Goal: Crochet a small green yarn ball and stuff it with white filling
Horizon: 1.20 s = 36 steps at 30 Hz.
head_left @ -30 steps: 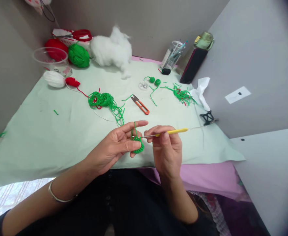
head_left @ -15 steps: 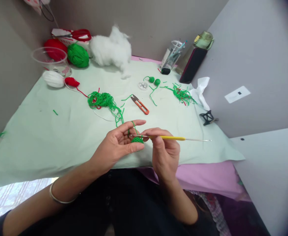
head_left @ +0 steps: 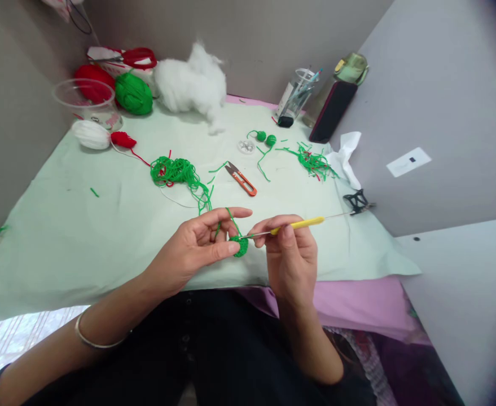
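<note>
Between the thumb and fingers of my left hand is a small round green crochet piece. A strand of green yarn runs over the raised left index finger down to the piece. My right hand grips a crochet hook by its yellow handle, pen-like. The hook's metal tip meets the top edge of the piece; whether it is inside a stitch I cannot tell. Its other metal end points right. Beyond my left hand lies a loose heap of green yarn, with strands trailing toward the hand.
Orange thread snips lie beyond my hands, near two small green balls. Yarn scraps, a black claw clip and a phone are at right. White stuffing and a green yarn ball stand at the back.
My right hand has moved slightly right, and the hook now slants up to the right instead of lying nearly level. The crochet piece has turned, showing more of its face.
</note>
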{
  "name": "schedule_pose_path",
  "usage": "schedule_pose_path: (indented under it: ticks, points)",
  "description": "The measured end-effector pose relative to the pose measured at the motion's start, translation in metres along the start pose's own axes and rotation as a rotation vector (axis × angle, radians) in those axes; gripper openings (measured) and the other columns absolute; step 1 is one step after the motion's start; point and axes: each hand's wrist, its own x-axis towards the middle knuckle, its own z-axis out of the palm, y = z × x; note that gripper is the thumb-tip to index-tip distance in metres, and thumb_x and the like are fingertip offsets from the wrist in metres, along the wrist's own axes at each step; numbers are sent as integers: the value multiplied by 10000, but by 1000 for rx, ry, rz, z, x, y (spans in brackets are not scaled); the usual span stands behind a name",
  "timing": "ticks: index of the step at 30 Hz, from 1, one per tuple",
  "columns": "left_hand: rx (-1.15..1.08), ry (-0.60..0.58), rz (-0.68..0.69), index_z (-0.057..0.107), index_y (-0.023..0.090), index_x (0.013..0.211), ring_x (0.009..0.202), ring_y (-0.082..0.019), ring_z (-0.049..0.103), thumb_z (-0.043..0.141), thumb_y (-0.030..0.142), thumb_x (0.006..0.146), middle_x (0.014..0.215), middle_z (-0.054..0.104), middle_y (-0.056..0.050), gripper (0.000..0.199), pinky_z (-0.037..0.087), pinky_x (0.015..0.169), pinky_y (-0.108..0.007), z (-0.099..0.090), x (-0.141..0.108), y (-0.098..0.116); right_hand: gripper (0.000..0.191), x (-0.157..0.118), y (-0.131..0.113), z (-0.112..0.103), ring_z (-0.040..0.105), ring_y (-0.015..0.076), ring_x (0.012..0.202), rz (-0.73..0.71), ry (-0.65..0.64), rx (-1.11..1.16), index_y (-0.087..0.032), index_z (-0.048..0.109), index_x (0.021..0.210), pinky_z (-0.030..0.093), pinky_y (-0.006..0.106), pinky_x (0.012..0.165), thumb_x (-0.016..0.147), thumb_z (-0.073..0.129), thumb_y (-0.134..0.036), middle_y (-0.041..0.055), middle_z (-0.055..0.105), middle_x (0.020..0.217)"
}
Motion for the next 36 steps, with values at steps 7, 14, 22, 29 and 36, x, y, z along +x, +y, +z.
schedule_pose_path:
  ticks: [7,14,22,29,36]
  points:
    - [206,74,49,740,301,1266,673,-102,453,784,290,861,864,567,11,408,392,621,-241,-1,-2,2,193,-8,-8,-3,686,135,734,-143,-30,-206,-247,706,1024,582,311,712,1047,514,-243,15,764,926]
    - [412,277,152,752,243,1221,546,-58,373,781,177,813,796,573,43,414,439,629,-243,10,-5,7,313,-15,-1,-2,716,216,930,-604,-179,-688,-259,661,1251,595,377,766,985,561,-127,73,771,1048]
    - [-224,3,-191,741,247,1273,481,-8,199,789,247,857,777,513,49,419,174,401,-167,1,2,3,265,-14,6,0,707,182,872,-497,-17,-508,-297,745,1148,593,333,718,990,586,-156,41,745,999]
    - [-180,18,-105,776,311,1230,542,-5,337,820,243,844,911,563,18,394,256,425,-130,4,2,2,163,-4,2,5,689,148,786,-156,16,-82,-255,761,1019,583,314,712,1012,598,-254,21,755,922]
    - [-240,140,-69,770,260,1243,547,-24,347,817,225,840,822,557,19,407,284,429,-121,11,3,-5,314,-15,8,9,719,194,930,-534,-14,-641,-296,755,1177,625,348,756,949,648,-108,52,760,1070]
